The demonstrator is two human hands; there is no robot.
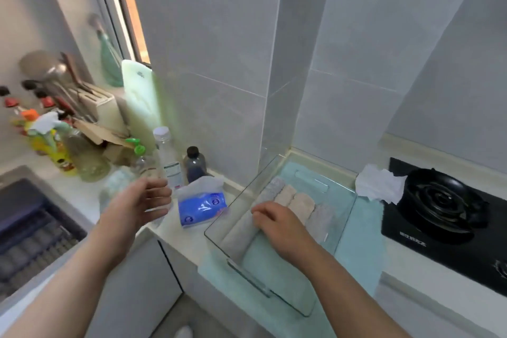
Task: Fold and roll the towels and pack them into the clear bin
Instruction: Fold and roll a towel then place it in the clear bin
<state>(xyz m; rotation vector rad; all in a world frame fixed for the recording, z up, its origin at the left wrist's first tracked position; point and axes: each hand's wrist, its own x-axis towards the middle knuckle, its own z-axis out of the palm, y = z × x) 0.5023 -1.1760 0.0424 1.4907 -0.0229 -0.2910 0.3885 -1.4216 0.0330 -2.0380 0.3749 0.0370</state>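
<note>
**Right hand in the clear bin, left hand loose in the air**

The clear bin (pixel 239 198) stands on the bench (pixel 178 230), close to the tiled wall. A pale green towel (pixel 359 230) is spread beneath it and shows past its right and near sides.

Inside the bin, four short rolled towels (pixel 303 202) lie side by side across the far half: grey, beige, beige, grey. They touch one another. A longer grey roll (pixel 238 233) lies along the bin's left wall, running from far to near.

The right hand (pixel 279 223) reaches into the bin from the near side, knuckles up. Its fingers are bent down onto the inner side of the grey roll. The fingertips are hidden, so I cannot tell whether the grip pinches the cloth or only rests on it.

The left hand (pixel 137 206) hangs in the air well to the left of the bin and is blurred. Its grip is spread, with the fingers relaxed and apart, holding nothing.

Just left of the bin lies a blue tissue pack (pixel 201 207), with a dark bottle (pixel 195 163) and a clear bottle (pixel 167 156) behind it. Near the bin's right side lies a crumpled white paper (pixel 380 182), touching a black gas stove (pixel 444 211). Far to the bin's left is a sink (pixel 33 228).
</note>
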